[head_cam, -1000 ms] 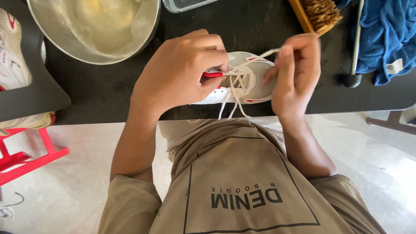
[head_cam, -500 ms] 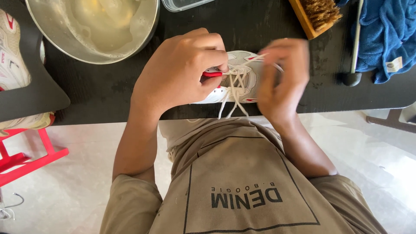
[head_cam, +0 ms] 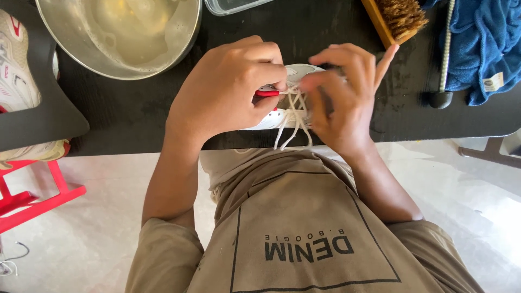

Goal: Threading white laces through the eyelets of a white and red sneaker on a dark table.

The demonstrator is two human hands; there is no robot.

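A white sneaker (head_cam: pixel 296 73) with red trim lies on the black table (head_cam: pixel 135 114) at its near edge, mostly covered by both hands. My left hand (head_cam: pixel 228 89) grips the shoe's left side, thumb and fingers pinched near the red tab. My right hand (head_cam: pixel 347 92) is over the shoe's right side, fingers closed on a white lace (head_cam: pixel 290 127), index finger sticking up. Loose lace ends hang down over the table edge.
A metal bowl (head_cam: pixel 70 43) of cloudy water stands at the back left. A wooden scrub brush (head_cam: pixel 399 19), a blue towel (head_cam: pixel 483 43) and a thin metal rod (head_cam: pixel 446 49) lie at the back right. Another white shoe (head_cam: pixel 16 70) rests on a dark seat at left, beside a red stool (head_cam: pixel 32 201).
My right hand has moved left, from pulling the lace out to the right to pressing in over the shoe. The left hand has stayed on the shoe.
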